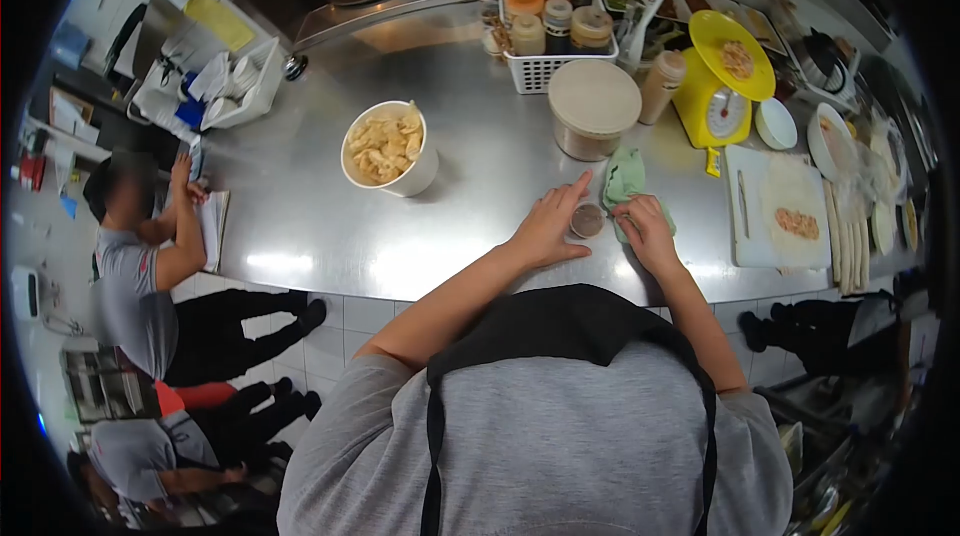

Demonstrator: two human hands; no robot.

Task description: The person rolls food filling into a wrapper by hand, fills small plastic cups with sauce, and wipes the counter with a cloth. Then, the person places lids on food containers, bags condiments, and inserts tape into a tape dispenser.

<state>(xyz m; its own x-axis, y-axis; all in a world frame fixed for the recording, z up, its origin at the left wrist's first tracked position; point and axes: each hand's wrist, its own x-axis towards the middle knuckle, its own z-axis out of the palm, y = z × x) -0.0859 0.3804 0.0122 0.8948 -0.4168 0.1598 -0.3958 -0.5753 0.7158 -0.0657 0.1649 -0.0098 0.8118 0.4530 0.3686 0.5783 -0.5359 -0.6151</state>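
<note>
On the steel counter [480, 136] in front of me stands a small clear cup [588, 222] with something brown in it. My left hand [548, 228] rests beside it, thumb and fingers spread apart around its left side; whether they touch it I cannot make out. My right hand [646, 228] is closed on a crumpled green cloth [626, 178] just right of the cup. Behind the hands sits a large round tub [594, 101] with a pale lid. A white paper bucket [412, 174] of pale golden fried pieces stands farther left.
A white basket [535, 74] of bottles is at the back, with a squeeze bottle [662, 86] nearby. To the right are a yellow scale [715, 121] and a white cutting board [760, 236] with a filled wrap. Another person [150, 256] stands at the counter's left end.
</note>
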